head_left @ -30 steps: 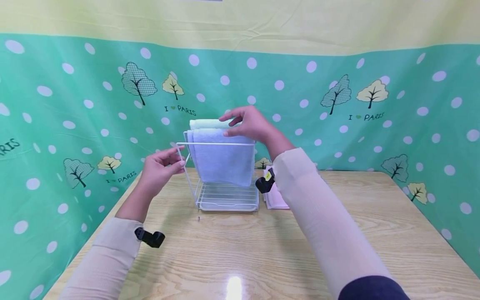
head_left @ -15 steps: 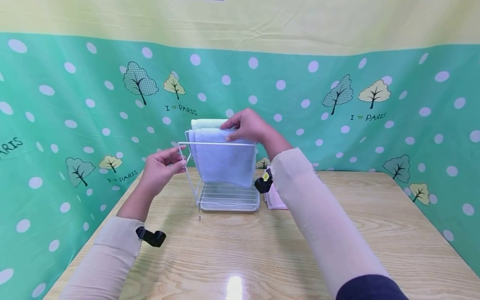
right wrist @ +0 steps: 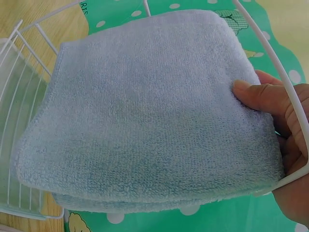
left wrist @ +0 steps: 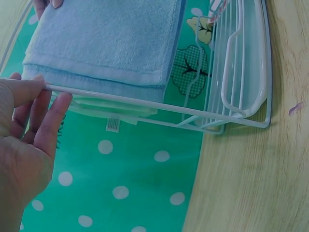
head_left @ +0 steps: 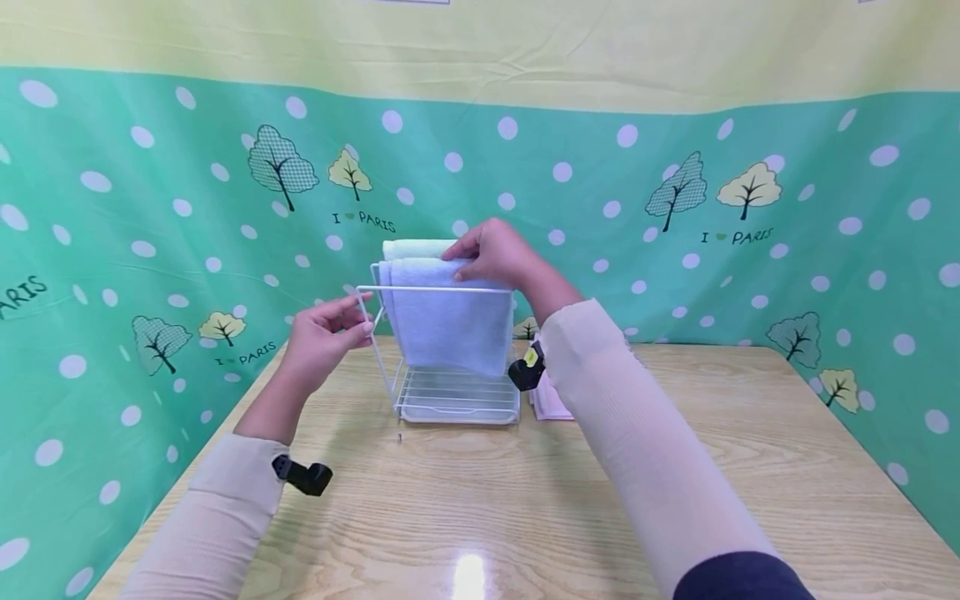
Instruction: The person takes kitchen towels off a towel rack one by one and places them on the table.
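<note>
A folded light blue towel (head_left: pixel 450 325) hangs inside the upper part of a white wire rack (left wrist: pixel 145 102). My right hand (head_left: pixel 497 254) pinches its top edge, thumb in front; in the right wrist view the thumb (right wrist: pixel 256 96) presses the fabric while the other fingers are mostly hidden behind. At the rack's left side my left hand (head_left: pixel 322 337) holds the upright wire between thumb and fingers. Behind the blue towel a folded pale green towel (head_left: pixel 418 247) shows along its top edge. A small label hangs from the green towel in the left wrist view.
A shallow tray (head_left: pixel 457 414) sits under the rack's bottom wires. Folded pink cloth (head_left: pixel 553 406) lies right of the rack, partly hidden by the right sleeve. The wooden table (head_left: pixel 465 492) ends at a green dotted curtain (head_left: pixel 585 200).
My right hand's fingers have closed in on the top edge of the blue towel, moving slightly lower. My left hand keeps its hold on the rack.
</note>
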`<control>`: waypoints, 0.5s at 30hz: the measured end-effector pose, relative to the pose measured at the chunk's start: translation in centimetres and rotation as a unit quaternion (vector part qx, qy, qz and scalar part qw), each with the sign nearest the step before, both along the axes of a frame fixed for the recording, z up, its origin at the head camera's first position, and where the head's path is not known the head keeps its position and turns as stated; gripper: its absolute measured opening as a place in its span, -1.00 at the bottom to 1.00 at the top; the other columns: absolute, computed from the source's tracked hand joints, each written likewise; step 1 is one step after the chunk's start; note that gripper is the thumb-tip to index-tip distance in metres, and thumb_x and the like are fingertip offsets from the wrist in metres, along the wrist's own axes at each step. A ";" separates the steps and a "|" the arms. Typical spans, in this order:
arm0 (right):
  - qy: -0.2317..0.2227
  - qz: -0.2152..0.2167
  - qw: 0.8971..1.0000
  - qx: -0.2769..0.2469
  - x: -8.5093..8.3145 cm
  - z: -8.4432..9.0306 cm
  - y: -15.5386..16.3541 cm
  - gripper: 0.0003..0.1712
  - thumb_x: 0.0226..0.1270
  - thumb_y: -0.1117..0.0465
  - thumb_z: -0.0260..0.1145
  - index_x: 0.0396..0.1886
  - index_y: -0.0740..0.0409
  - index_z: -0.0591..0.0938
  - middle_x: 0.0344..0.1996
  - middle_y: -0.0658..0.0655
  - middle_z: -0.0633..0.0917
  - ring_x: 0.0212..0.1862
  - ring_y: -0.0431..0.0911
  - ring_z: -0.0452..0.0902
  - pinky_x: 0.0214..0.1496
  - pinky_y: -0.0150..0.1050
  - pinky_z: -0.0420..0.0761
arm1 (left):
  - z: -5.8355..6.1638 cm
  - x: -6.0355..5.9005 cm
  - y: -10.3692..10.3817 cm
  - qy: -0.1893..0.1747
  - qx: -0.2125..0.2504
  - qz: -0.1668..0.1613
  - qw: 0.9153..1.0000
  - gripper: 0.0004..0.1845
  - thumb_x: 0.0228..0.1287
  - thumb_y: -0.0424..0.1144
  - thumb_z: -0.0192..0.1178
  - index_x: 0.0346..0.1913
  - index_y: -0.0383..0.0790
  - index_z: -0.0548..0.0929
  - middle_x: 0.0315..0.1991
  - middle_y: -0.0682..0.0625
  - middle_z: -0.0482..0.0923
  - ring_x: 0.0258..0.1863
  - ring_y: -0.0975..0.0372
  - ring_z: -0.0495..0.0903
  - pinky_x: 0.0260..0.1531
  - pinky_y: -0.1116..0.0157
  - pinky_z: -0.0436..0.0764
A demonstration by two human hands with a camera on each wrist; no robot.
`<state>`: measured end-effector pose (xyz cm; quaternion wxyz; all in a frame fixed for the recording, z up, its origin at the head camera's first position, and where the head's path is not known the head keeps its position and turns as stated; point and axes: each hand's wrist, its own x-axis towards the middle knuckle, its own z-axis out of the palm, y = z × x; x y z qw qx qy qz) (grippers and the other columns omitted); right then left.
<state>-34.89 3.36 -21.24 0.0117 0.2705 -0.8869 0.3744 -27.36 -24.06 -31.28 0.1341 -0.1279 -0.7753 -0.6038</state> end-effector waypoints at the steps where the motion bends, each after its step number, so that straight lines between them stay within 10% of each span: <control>1: 0.005 -0.002 1.000 -0.002 0.0 0.0 0.0 -0.68 0.08 0.34 0.53 -0.13 0.03 0.79 -0.14 0.01 0.76 -0.10 -0.21 0.64 -0.06 -0.37 0.69 | 0.0 0.0 0.0 -0.001 -0.001 0.001 1.000 -0.53 0.25 -0.43 0.31 0.24 -0.24 0.56 -0.22 -0.12 0.57 -0.26 0.22 0.61 -0.15 0.24 0.74; 15: 0.067 -0.031 0.995 -0.071 0.4 0.2 0.1 -0.75 0.11 0.32 0.52 -0.16 0.08 0.80 -0.15 0.04 0.76 -0.05 -0.20 0.64 -0.06 -0.39 0.68 | -0.2 0.0 -0.1 0.002 0.005 0.001 1.000 -0.53 0.24 -0.43 0.31 0.23 -0.24 0.57 -0.23 -0.08 0.58 -0.26 0.24 0.61 -0.15 0.25 0.73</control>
